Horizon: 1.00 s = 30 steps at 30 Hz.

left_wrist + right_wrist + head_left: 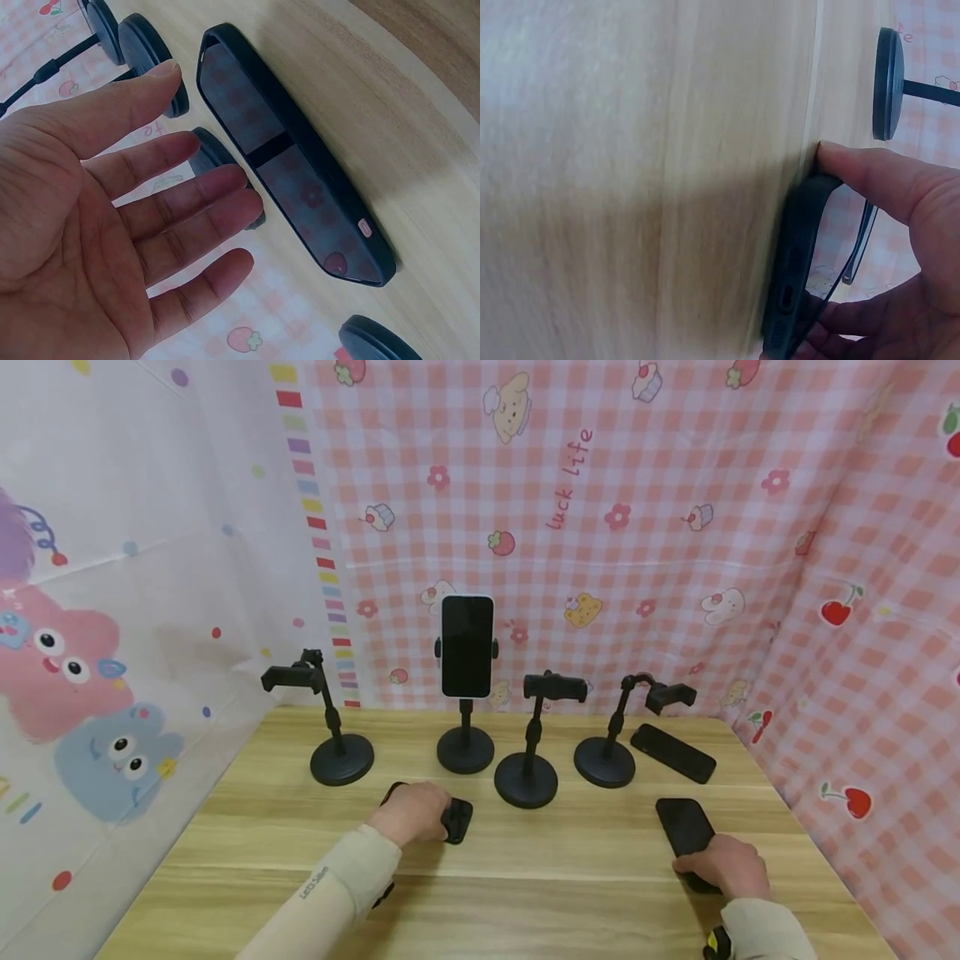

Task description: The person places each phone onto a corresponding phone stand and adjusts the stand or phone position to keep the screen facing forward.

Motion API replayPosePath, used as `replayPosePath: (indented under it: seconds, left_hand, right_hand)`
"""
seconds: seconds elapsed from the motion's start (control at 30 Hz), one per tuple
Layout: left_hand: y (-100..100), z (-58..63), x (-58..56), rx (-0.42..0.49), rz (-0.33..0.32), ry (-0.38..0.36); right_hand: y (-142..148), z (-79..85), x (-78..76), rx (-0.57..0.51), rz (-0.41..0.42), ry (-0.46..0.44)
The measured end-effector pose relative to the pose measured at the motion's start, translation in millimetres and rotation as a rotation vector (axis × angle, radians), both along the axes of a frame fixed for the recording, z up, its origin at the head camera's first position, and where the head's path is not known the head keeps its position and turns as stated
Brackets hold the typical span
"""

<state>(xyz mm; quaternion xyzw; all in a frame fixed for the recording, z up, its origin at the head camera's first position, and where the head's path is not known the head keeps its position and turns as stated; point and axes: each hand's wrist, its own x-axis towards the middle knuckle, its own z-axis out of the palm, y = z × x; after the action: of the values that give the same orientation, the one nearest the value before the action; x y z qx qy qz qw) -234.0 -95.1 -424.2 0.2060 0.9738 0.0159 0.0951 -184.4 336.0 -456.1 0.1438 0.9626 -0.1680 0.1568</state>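
My left hand (411, 812) hovers over a dark smartphone (459, 821) lying on the table. In the left wrist view its fingers are spread and slightly bent, beside the phone (322, 195) with a gap between them. At the right, my right hand (731, 864) grips the lower end of another black smartphone (684, 827), thumb on one long side and fingers on the other. The right wrist view shows this phone's bottom edge (787, 289) with its charging port, close to the tabletop; its screen is mostly hidden there.
A white-edged phone (467, 647) stands upright in a black phone stand (465, 750). Three other stands hold no phone: one at the left (342, 760), one right of centre (526, 781), one further right (604, 762). A third black phone (672, 753) lies at the back right. Patterned cloth (585, 552) surrounds the table.
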Motion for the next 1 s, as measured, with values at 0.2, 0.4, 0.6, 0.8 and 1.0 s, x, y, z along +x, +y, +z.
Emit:
replayPosePath:
  seconds: [0.2, 0.4, 0.6, 0.8, 1.0]
  left_hand:
    - [0, 1.3, -1.1, 0.012, 0.0, 0.01]
    - [1, 1.0, -1.2, 0.008, 0.009, 0.005]
    - [2, 1.7, -0.7, -0.006, 0.007, 0.002]
    - [2, 2.2, 0.0, -0.007, 0.002, 0.008]
    - [3, 3.1, 1.1, -0.012, -0.013, 0.013]
  right_hand:
    - [-4, 3.4, 2.9, -0.009, -0.029, 0.016]
    - [-13, 5.1, 3.3, -0.033, -0.038, 0.056]
    - [-29, 5.5, 4.9, -0.038, -0.009, 0.141]
    - [-47, 6.1, 7.0, -0.069, -0.04, 0.219]
    - [-63, 6.1, 10.4, -0.102, -0.077, 0.298]
